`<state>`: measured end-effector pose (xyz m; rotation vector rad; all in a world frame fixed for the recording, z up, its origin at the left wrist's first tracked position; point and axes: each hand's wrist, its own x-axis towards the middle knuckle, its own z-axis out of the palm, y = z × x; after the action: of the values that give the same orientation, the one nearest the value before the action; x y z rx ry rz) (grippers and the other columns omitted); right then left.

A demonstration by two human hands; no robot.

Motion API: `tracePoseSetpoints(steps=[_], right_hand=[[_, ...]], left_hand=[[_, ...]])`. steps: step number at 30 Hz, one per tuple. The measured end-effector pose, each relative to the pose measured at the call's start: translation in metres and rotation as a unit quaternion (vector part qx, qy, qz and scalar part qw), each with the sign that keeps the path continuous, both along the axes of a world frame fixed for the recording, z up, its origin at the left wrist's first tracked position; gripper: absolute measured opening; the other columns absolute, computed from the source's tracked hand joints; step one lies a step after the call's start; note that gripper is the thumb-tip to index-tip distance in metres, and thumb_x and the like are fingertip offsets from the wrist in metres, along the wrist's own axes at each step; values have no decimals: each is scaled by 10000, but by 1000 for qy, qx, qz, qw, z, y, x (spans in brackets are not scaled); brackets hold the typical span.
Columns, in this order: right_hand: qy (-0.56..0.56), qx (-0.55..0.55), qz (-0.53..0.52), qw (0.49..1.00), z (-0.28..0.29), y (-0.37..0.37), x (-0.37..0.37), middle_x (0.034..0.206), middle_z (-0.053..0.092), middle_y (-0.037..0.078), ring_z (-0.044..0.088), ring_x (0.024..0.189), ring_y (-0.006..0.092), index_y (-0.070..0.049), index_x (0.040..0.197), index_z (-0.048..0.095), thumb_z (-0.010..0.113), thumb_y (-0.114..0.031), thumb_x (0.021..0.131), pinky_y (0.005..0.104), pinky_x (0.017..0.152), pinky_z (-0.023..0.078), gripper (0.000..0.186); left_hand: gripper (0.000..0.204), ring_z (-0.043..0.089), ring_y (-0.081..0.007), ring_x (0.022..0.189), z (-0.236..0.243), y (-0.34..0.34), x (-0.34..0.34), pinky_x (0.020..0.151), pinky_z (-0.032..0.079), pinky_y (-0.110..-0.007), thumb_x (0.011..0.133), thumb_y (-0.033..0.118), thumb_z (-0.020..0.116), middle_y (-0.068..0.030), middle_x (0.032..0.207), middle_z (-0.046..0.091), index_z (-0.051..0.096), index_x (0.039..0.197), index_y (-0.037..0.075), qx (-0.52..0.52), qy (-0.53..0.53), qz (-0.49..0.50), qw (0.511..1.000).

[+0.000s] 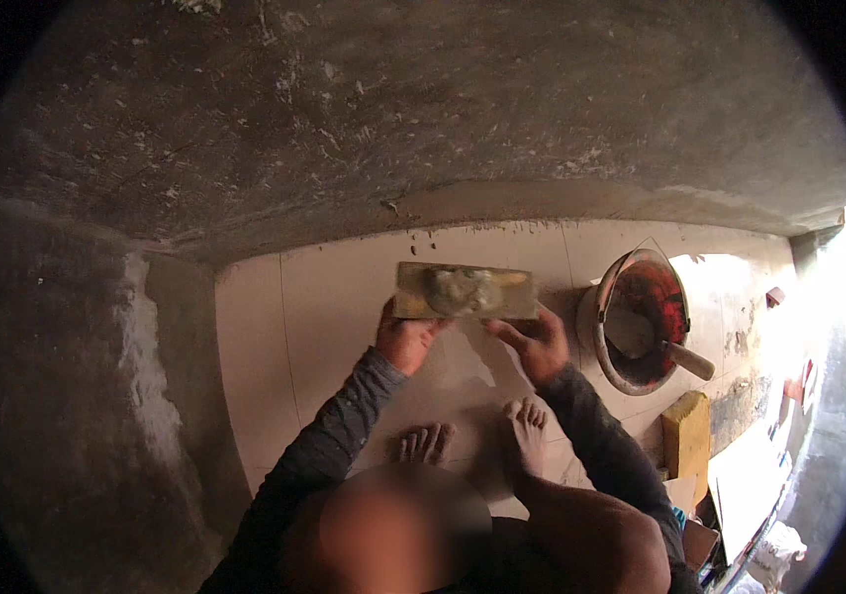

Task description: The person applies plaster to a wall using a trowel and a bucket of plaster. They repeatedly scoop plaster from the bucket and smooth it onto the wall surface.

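Observation:
Both my hands hold a narrow rectangular tile [413, 290] level in front of me, above the floor. A wet grey lump of mortar [465, 290] sits on the middle of its upper face. My left hand [406, 340] grips the near left corner, and my right hand [536, 342] the near right corner; some fingers are hidden beneath the tile. To the right of my right hand stands a bucket [605, 348] with a wire handle and reddish inner wall. Grey mortar lies inside it, and the handle of a trowel [688, 360] sticks out over its rim.
A rough grey cement wall [423, 119] rises ahead, meeting another wall [77, 376] at the left. Pale floor tiles [324, 297] lie beneath my bare feet [526, 431]. At the right are a yellowish block [686, 436], white sheets [748, 495] and assorted items near bright light.

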<state>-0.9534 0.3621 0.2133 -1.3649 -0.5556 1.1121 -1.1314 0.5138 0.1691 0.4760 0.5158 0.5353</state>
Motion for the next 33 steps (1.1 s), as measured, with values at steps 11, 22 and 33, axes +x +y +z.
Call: tracePoseSetpoints(steps=[11,22,33], right_hand=[[190,79,-70,976,-120,119,-34,1049,700,132,682,956,214,47,1078,647,640,54,868,370,901,558,211],[148,-75,-78,983,-147,177,-25,1007,675,77,652,905,151,62,1035,661,635,1,914,305,828,550,138],[186,-33,-139,972,-97,201,-28,1008,660,106,665,919,227,84,1049,630,659,-10,908,339,906,557,172]], left_hand=[[368,595,-275,1158,-50,74,-30,1041,505,-472,899,-73,492,-109,1258,602,562,1247,26,112,66,55,990],[170,634,-218,1010,-111,122,-12,897,602,-402,883,-113,535,-130,1119,601,590,1033,-52,9,145,113,983],[203,617,-196,981,-49,143,-5,937,585,-435,820,-144,519,-90,1040,592,583,981,-38,46,166,111,979]])
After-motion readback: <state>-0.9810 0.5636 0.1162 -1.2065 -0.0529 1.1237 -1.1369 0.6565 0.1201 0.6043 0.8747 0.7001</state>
